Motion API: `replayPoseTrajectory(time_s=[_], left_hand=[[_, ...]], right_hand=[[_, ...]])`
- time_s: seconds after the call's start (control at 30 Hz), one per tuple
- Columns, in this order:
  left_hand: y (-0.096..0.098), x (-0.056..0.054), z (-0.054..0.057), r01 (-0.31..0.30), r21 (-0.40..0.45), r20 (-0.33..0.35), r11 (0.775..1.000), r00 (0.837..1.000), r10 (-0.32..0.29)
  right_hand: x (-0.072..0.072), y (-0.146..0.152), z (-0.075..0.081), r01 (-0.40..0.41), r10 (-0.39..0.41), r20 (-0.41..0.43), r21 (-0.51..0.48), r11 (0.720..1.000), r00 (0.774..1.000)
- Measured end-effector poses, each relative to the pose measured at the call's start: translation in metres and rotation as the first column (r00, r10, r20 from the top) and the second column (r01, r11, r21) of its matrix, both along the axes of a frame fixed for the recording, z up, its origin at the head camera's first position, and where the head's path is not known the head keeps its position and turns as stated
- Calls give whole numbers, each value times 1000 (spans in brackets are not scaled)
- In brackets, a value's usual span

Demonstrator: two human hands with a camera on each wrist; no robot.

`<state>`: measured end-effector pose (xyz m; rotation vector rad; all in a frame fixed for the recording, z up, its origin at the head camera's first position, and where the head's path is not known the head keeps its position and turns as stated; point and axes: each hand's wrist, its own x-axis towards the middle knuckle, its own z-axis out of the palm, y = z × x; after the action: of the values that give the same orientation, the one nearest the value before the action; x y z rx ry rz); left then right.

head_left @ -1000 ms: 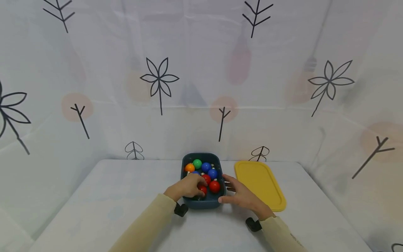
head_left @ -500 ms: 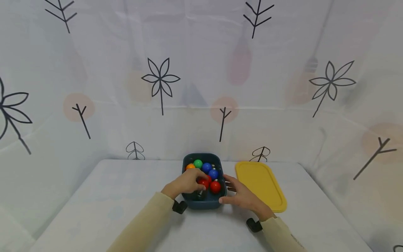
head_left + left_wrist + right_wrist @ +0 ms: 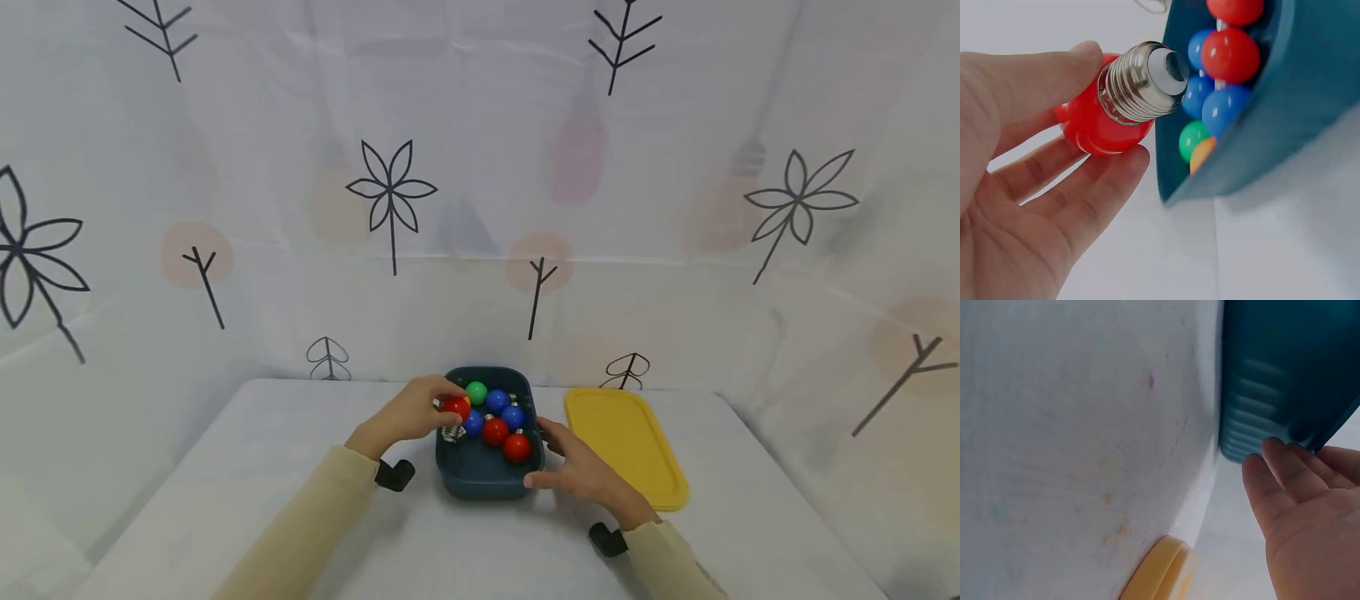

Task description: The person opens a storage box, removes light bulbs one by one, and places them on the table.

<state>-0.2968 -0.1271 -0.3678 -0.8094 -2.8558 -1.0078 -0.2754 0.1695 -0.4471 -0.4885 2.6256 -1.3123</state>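
Observation:
My left hand (image 3: 412, 408) pinches a red light bulb (image 3: 1107, 128) between thumb and fingers, its silver screw base pointing toward the bin in the left wrist view. The bulb overlaps the left side of the dark teal bin (image 3: 487, 488) in the head view. Inside the bin lie more bulbs: a green bulb (image 3: 476, 392), several blue ones and two red bulbs, one of them (image 3: 517, 447) near the right wall. An orange bulb (image 3: 1202, 154) shows in the left wrist view. My right hand (image 3: 581, 473) is at the bin's right side, fingers extended, fingertips right at the wall.
A yellow lid (image 3: 626, 446) lies flat on the white table (image 3: 300, 467), to the right of the bin and behind the right hand. A white cloth (image 3: 465, 183) with plant drawings hangs along the back and sides of the table.
My left hand has lifted a red bulb from the front of the bin and carried it to the left and back, toward the left rim. The right hand stays by the bin.

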Motion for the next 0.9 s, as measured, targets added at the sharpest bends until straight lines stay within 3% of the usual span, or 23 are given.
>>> replayPoseTrajectory(time_s=[0.33,0.67,0.9], left_hand=[[-36,-12,0,-149,16,29,989,989,148],[-47,-33,-29,-252,30,136,967,960,246],[-47,-47,-46,-288,49,182,956,944,275]], right_hand=[[-1,2,0,-26,26,-8,-8,1000,1000],[-1,2,-1,-19,19,-7,-7,1000,1000],[0,0,-1,-25,25,-19,-9,1000,1000]])
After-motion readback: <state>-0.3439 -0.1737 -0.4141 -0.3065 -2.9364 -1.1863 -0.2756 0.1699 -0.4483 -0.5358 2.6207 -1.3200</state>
